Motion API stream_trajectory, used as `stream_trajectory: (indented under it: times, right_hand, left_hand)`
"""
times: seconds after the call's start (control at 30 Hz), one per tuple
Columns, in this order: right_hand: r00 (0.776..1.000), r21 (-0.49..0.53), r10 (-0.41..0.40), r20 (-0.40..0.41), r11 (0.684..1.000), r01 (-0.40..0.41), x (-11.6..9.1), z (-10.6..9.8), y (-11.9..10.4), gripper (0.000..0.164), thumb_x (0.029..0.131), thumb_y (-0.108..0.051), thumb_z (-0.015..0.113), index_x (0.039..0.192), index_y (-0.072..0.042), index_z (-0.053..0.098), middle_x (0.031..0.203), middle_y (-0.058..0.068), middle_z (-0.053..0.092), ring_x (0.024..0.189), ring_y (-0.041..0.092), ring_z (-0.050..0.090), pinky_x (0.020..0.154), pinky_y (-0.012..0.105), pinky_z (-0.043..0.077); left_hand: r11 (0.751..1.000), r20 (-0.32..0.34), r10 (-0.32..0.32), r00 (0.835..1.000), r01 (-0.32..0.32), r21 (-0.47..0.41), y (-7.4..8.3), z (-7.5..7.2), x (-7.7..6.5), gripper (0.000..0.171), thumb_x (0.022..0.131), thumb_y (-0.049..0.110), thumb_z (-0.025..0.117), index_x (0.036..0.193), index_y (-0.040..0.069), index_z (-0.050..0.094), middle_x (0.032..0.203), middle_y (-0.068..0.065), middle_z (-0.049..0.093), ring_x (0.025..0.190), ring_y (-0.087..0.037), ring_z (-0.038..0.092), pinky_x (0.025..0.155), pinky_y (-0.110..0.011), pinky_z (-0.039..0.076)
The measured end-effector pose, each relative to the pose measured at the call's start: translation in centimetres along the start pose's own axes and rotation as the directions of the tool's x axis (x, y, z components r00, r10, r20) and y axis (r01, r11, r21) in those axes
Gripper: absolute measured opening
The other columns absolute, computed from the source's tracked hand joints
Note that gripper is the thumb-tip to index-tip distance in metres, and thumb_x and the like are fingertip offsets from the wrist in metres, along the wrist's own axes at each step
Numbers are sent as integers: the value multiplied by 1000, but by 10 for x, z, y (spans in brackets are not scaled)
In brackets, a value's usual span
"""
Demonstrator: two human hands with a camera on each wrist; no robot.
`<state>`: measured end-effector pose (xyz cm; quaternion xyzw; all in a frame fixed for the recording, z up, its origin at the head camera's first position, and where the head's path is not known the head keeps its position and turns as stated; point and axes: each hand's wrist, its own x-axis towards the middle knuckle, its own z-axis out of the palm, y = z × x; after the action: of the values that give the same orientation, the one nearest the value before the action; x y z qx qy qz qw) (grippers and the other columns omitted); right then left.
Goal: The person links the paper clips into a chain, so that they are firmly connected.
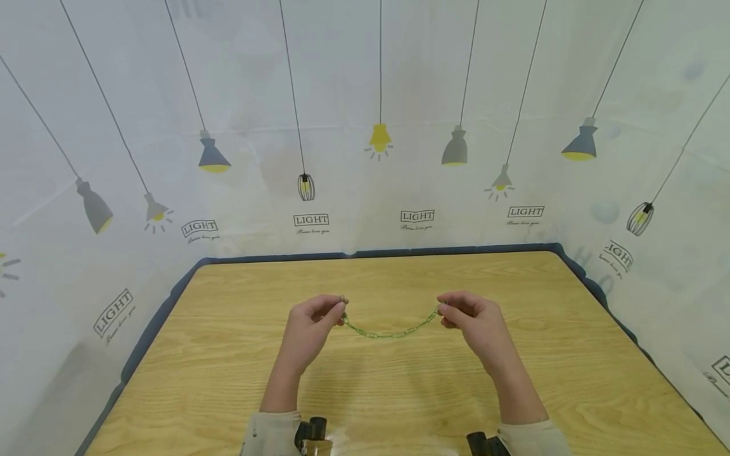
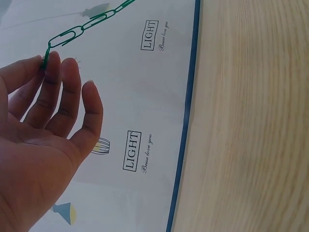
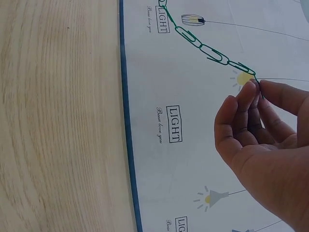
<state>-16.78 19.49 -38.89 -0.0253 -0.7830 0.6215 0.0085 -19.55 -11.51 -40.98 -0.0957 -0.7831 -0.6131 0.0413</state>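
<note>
A chain of linked green paper clips (image 1: 390, 335) hangs in a shallow curve between both hands, above the table. My left hand (image 1: 310, 326) pinches the end clip between thumb and fingertips. At the other end, my right hand (image 1: 475, 323) pinches the last clip the same way. In the left wrist view the nearest links of the paper clip chain (image 2: 66, 36) slant up to the right from the left hand (image 2: 50, 125). The right wrist view shows several links of the chain (image 3: 212, 53) running up and left from the right hand (image 3: 263, 130).
Below the hands lies a wood-grain table (image 1: 388, 399) with a dark blue edging (image 1: 433, 251) at its far side. A white sheet (image 1: 342, 76) printed with hanging lamps and the word LIGHT surrounds the back and sides. Black wrist devices (image 1: 310, 430) sit by the sleeves.
</note>
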Motion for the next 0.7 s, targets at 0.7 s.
stream_trajectory:
  times: [0.7]
  right_hand:
    - [1000, -6, 3, -6, 1000, -3, 0, 1, 1, 30, 107, -20, 67, 133, -6, 70, 110, 2, 71, 95, 12, 70, 86, 20, 60]
  left_hand:
    - [1000, -4, -15, 1000, 15, -10, -1, -1, -1, 20, 106, 18, 68, 121, 11, 78, 112, -9, 78, 89, -15, 72, 85, -23, 60]
